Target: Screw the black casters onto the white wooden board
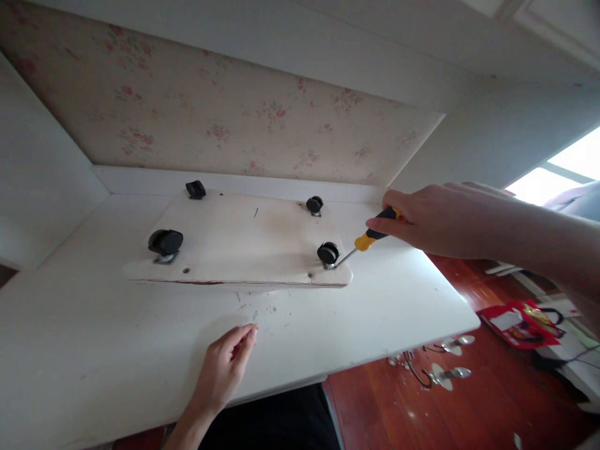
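Note:
A white board (248,244) with black caster wheels at its corners lies on a white desk. My right hand (403,212) is closed round the black and yellow handle of a screwdriver (363,242). Its tip meets the metal plate of the near right caster (328,253). My left hand (229,362) rests near the desk's front edge, in front of the board, with its fingers curled and pressed together. Whether anything small is between those fingers is hidden. The other casters are the near left one (165,242), far left one (195,189) and far right one (314,204).
The white desk (117,344) carries dark crumbs before the board. Behind rises a flowered wall panel (234,119), with a white side panel (42,175) at left. On the red wooden floor (375,406) lie a lamp-like fixture (440,375) and a red bag (520,325).

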Demonstrator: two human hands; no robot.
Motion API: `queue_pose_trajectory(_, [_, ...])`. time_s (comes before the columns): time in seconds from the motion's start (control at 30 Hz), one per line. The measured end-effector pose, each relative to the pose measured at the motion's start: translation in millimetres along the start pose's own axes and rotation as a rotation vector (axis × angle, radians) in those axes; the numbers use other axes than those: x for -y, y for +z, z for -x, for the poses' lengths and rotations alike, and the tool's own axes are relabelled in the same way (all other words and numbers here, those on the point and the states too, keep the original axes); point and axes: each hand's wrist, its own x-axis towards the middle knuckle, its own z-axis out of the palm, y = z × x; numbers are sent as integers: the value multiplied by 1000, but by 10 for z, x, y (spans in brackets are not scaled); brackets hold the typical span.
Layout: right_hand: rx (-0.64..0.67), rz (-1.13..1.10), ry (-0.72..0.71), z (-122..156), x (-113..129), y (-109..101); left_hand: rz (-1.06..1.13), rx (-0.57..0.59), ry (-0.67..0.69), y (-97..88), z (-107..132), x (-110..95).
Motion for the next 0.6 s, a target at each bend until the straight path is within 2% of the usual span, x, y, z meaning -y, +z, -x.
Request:
queue_pose_trajectory(0.13, [9,-185,-88,4,-25,29,-10,-6,2,5,-11,14])
queue_pose_trajectory(0.3, [-29,-11,25,-5,-30,22,-17,6,1,12,-6,36])
queue_pose_trajectory(0.43, [29,-226,-145,24,-28,29,-21,3,2,9,-1,27])
queue_pose_trajectory(0.5, [40,-127,-119,34,-20,36,-27,7,10,9,-6,18])
queue_pose_trajectory(0.6, [-45,25,-7,36,-12,55,-22,20,13,11,-18,8])
